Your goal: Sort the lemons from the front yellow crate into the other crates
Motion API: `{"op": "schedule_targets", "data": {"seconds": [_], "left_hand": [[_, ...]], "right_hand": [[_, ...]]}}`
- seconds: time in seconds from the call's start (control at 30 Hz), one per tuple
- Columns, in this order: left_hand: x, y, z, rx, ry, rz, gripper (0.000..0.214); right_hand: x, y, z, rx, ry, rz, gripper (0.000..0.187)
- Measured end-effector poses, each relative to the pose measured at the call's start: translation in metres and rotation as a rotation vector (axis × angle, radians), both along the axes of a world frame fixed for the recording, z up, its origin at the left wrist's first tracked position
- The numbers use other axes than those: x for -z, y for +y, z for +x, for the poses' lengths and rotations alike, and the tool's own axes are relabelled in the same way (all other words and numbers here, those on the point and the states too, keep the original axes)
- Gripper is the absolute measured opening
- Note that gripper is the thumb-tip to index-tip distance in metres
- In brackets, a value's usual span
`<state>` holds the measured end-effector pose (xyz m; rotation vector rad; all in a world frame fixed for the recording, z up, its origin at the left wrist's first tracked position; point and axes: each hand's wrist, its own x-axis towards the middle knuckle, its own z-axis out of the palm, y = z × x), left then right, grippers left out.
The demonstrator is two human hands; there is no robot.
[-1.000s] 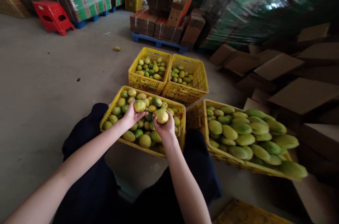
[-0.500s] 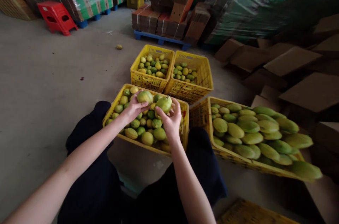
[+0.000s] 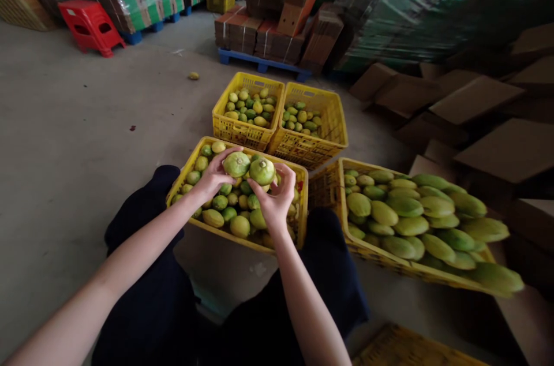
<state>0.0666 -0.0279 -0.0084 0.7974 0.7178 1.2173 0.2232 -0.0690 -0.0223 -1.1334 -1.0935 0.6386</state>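
Two green-yellow papayas are held side by side above a yellow crate [image 3: 190,221]. My left hand [image 3: 213,176] is wrapped round the left papaya [image 3: 236,164]. In my right hand [image 3: 279,195] is the other papaya [image 3: 262,171], gripped between thumb and fingers, its round end turned up toward me. The crate beneath, between my knees, is filled with many small papayas [image 3: 239,226], some green and some yellowish. Parts of its contents are hidden behind my hands and wrists.
Two yellow crates with small papayas, a left one [image 3: 242,134] and a right one [image 3: 335,106], stand beyond. A crate [image 3: 376,259] heaped with longer papayas [image 3: 407,207] is at the right, beside cardboard boxes [image 3: 476,103]. Farther back are a red stool [image 3: 90,25] and a blue pallet [image 3: 264,66].
The right-hand papaya has moved slightly left and turned, so its end faces me. The left-hand papaya has also been rotated in the fingers.
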Motion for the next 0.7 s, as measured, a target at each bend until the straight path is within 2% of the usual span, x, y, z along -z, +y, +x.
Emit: {"op": "schedule_targets", "data": {"seconds": [0.13, 0.23, 0.4, 0.53, 0.63, 0.7], "left_hand": [[-0.005, -0.004, 0.000, 0.109, -0.079, -0.064, 0.079], [-0.003, -0.006, -0.001, 0.131, -0.019, -0.078, 0.082], [0.006, -0.005, 0.003, 0.088, 0.065, -0.189, 0.055], [0.010, 0.001, 0.008, 0.043, 0.001, -0.376, 0.051], [0.010, 0.003, 0.010, -0.052, -0.022, -0.440, 0.040], [0.010, 0.003, 0.011, -0.111, -0.048, -0.443, 0.034]], "right_hand": [[-0.005, -0.001, 0.001, -0.065, 0.091, -0.035, 0.054], [-0.009, -0.002, 0.001, -0.085, 0.223, -0.072, 0.049], [-0.005, 0.002, -0.002, -0.112, 0.469, -0.237, 0.030], [0.000, 0.008, -0.006, -0.182, 0.762, -0.463, 0.036], [-0.002, 0.009, -0.009, -0.241, 0.795, -0.526, 0.040], [-0.006, 0.008, -0.010, -0.233, 0.782, -0.526, 0.037]]}}
